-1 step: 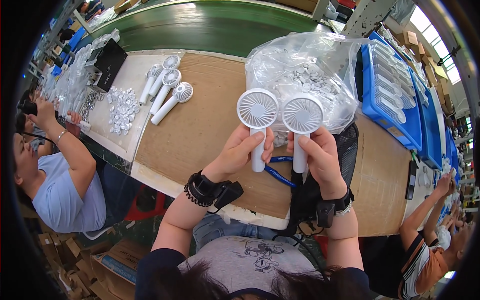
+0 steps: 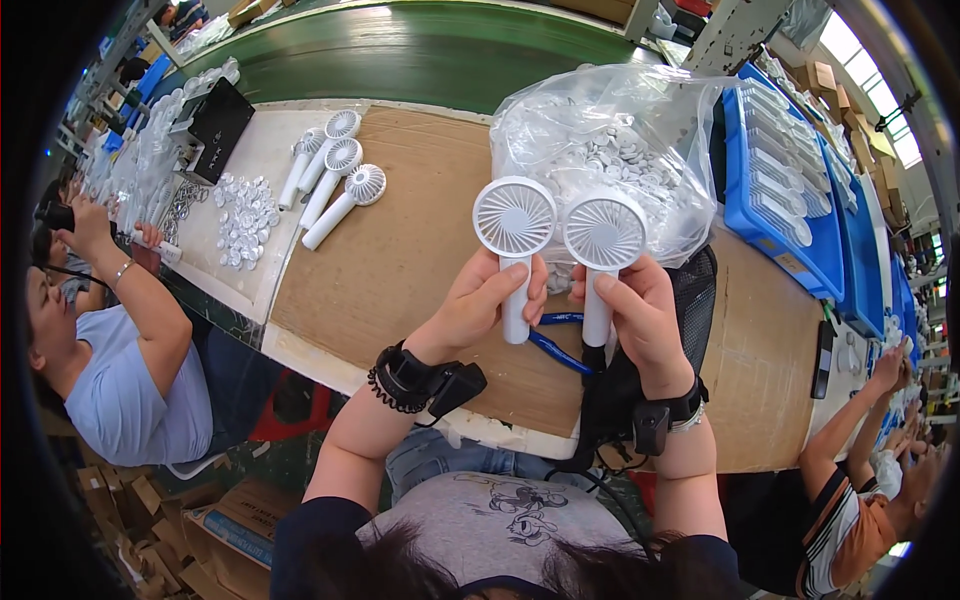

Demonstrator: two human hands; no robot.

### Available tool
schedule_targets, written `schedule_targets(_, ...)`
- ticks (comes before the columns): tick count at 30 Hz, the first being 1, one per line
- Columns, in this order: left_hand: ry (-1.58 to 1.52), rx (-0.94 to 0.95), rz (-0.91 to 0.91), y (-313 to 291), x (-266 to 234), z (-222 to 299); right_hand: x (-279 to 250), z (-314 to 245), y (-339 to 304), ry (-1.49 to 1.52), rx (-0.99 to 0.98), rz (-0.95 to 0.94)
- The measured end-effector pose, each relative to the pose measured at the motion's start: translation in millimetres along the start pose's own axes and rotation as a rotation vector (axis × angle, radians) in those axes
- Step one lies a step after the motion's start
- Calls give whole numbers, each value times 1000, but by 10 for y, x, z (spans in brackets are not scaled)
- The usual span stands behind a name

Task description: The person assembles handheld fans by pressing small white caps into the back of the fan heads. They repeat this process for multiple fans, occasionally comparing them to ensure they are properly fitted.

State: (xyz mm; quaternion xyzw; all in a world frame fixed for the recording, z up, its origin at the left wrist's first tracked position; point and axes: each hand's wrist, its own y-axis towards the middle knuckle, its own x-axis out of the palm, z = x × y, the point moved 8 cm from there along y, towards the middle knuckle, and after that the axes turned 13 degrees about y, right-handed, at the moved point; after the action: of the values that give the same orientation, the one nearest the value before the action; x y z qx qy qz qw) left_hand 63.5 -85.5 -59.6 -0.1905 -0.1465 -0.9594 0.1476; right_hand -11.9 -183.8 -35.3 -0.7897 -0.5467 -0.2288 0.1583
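In my left hand (image 2: 482, 296) is a white handheld fan (image 2: 514, 217), held upright by its handle between thumb and fingers. My right hand (image 2: 645, 312) grips a second white handheld fan (image 2: 605, 230) in the same way. Their round grilles face me side by side, nearly touching, above the cardboard-covered table (image 2: 400, 270). Just beyond them sits a clear plastic bag (image 2: 560, 120) filled with small white round parts. Under and behind the hands lie a blue strap (image 2: 560, 352) and a black mesh bag (image 2: 697, 300).
Several white handheld fans (image 2: 335, 205) lie at the left, beside a pile of small clear discs (image 2: 245, 225) and a black box (image 2: 215, 128). Blue trays (image 2: 790, 255) of white parts stand at right. A green conveyor belt (image 2: 400, 60) runs behind. Co-workers sit on both sides.
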Motion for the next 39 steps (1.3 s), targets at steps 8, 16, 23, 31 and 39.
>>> schedule_targets(8, -16, -9, 58, -1, -10, 20, 15, -40, -9, -93, -25, -35)
schedule_targets(16, -19, -10, 41, -15, -21, -2, 83, -34, -43, -83, -22, -61)
schedule_targets(23, 187, 17, 341, -89, -93, 157, 223, 110, -60, -83, 211, -158)
schedule_targets(31, 205, -5, 207, -82, -88, 100, 153, 265, -92, -270, 330, -200)
schedule_targets(39, 105, 120, 176, -52, -100, 119, 171, 178, -79, -315, 227, -174)
